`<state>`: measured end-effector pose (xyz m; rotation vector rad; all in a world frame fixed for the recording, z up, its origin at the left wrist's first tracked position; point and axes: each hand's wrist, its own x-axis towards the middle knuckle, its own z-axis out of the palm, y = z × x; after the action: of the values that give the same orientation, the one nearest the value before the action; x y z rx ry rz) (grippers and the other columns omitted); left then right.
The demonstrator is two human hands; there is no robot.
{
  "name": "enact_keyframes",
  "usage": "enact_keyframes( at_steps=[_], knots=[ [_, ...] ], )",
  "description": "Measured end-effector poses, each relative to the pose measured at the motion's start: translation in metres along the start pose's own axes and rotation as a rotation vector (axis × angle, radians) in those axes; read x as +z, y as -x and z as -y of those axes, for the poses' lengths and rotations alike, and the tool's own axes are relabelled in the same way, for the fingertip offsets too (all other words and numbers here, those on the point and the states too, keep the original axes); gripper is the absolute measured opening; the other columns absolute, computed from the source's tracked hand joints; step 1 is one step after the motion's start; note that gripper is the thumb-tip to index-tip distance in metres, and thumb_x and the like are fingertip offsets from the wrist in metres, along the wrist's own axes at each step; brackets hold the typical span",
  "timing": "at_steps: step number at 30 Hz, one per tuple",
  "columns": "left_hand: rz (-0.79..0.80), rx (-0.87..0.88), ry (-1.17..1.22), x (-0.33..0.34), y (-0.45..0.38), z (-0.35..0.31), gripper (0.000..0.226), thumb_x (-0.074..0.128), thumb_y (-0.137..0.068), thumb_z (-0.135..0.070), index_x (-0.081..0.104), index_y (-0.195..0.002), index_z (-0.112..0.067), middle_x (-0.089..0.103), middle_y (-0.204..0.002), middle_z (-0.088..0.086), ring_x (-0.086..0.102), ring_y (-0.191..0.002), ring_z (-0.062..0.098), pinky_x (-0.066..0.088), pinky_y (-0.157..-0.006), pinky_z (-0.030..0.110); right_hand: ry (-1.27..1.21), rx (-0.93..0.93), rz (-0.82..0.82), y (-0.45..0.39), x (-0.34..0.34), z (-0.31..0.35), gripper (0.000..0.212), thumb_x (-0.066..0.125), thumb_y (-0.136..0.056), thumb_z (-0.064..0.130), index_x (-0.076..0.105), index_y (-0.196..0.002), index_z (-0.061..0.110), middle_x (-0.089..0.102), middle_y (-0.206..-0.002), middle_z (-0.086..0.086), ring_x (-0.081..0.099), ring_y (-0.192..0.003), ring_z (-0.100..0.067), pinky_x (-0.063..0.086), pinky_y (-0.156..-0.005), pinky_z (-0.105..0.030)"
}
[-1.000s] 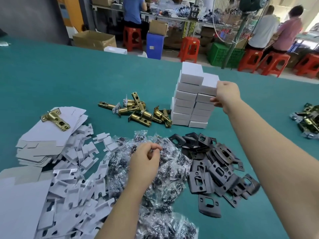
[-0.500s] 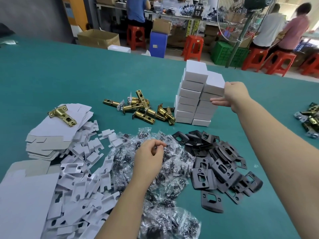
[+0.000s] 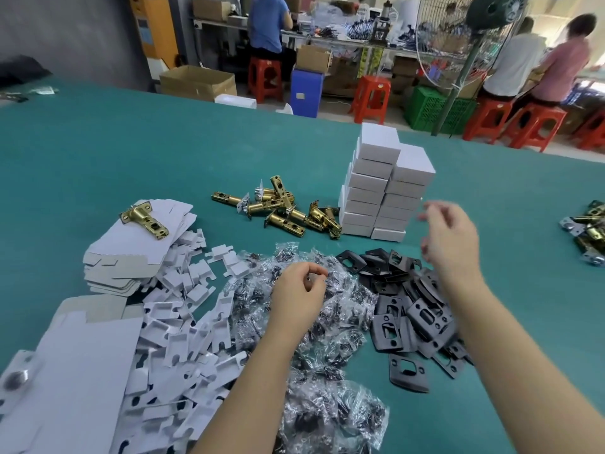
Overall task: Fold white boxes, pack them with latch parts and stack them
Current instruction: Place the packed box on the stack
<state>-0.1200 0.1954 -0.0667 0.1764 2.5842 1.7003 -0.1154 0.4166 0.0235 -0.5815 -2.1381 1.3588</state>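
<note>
Fingers of the right hand (image 3: 450, 239) are spread and loose, motion-blurred, gripping nothing; they hang just off the box stack (image 3: 383, 188) at its 4 o'clock, not touching it. Left hand (image 3: 299, 288) is curled, thumb and fingertips pinched together over the screw bags (image 3: 314, 326); whether a bag is actually pinched, cannot tell.

Box stack: two columns of closed white boxes side by side on the green table (image 3: 131, 158), left column one box taller. Brass latches (image 3: 278, 211) lie in a loose pile at the stack's 9 o'clock, the nearest touching its base. Black strike plates (image 3: 412, 319) heaped at the stack's 6 o'clock, under the right forearm. Screw bags sit at 9 o'clock of the plates. White inserts (image 3: 183, 326) scattered at 9 o'clock of the bags. Flat box blanks (image 3: 131, 253) stacked beyond the inserts, with one latch (image 3: 144, 219) lying on top. More latches (image 3: 586, 231) at the table's far right edge.
</note>
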Motion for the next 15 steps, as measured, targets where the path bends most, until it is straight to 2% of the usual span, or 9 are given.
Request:
enact_keyframes(
  at_steps=[2,4,5,8,10,13,15],
  knots=[
    [0.019,0.057,-0.126,0.0,0.002,-0.01,0.012,0.063,-0.097,-0.023,0.058,-0.089,-0.031,0.058,-0.086,-0.01,0.053,-0.064,0.003,0.041,-0.053,0.015,0.044,-0.075,0.161,0.07,0.002,-0.017,0.016,0.051,-0.101,0.028,0.065,-0.105,0.033,0.07,-0.095,0.015,0.058,-0.067,-0.001,0.047,-0.059,-0.018],
    [0.029,0.166,-0.289,-0.001,0.009,-0.024,0.014,0.063,-0.097,-0.025,0.054,-0.087,-0.028,0.056,-0.086,-0.013,0.055,-0.072,0.003,0.043,-0.059,0.016,0.107,-0.109,0.279,0.137,0.005,-0.037,0.017,0.056,-0.097,0.024,0.066,-0.106,0.034,0.069,-0.085,0.017,0.061,-0.067,-0.001,0.049,-0.056,-0.015],
    [0.015,0.228,-0.363,-0.003,0.013,-0.032,0.016,0.062,-0.098,-0.03,0.053,-0.085,-0.028,0.056,-0.084,-0.014,0.056,-0.073,0.004,0.044,-0.06,0.016,0.148,-0.116,0.288,0.163,0.006,-0.046,0.017,0.059,-0.098,0.022,0.068,-0.108,0.032,0.067,-0.083,0.018,0.061,-0.07,-0.003,0.05,-0.059,-0.015],
    [-0.048,0.383,-0.538,-0.015,0.017,-0.056,0.035,0.05,-0.102,-0.046,0.053,-0.077,-0.022,0.056,-0.071,-0.009,0.054,-0.061,0.009,0.043,-0.052,0.025,0.276,-0.164,0.261,0.207,0.01,-0.068,0.018,0.059,-0.101,0.028,0.067,-0.116,0.031,0.061,-0.099,0.025,0.059,-0.074,0.0,0.041,-0.059,-0.013],
    [-0.027,0.36,-0.492,-0.027,0.019,-0.069,0.042,0.048,-0.104,-0.046,0.054,-0.073,-0.017,0.055,-0.064,-0.004,0.049,-0.055,0.013,0.037,-0.048,0.029,0.339,-0.219,0.239,0.218,0.009,-0.072,0.02,0.059,-0.101,0.03,0.067,-0.119,0.029,0.057,-0.103,0.025,0.058,-0.072,0.001,0.035,-0.056,-0.009],
    [0.016,0.23,-0.36,-0.056,0.025,-0.076,0.033,0.051,-0.103,-0.038,0.061,-0.079,-0.018,0.061,-0.067,-0.002,0.05,-0.056,0.013,0.038,-0.053,0.027,0.319,-0.29,0.209,0.224,0.008,-0.071,0.02,0.062,-0.1,0.024,0.068,-0.119,0.025,0.057,-0.106,0.025,0.059,-0.069,-0.004,0.038,-0.054,-0.007],
    [-0.002,0.153,-0.438,-0.083,0.032,-0.068,0.028,0.051,-0.103,-0.037,0.063,-0.084,-0.02,0.063,-0.073,-0.003,0.055,-0.062,0.014,0.041,-0.056,0.028,0.266,-0.303,0.17,0.224,0.006,-0.072,0.019,0.064,-0.098,0.019,0.071,-0.115,0.023,0.059,-0.108,0.024,0.06,-0.07,-0.004,0.042,-0.059,-0.006]
  ],
)
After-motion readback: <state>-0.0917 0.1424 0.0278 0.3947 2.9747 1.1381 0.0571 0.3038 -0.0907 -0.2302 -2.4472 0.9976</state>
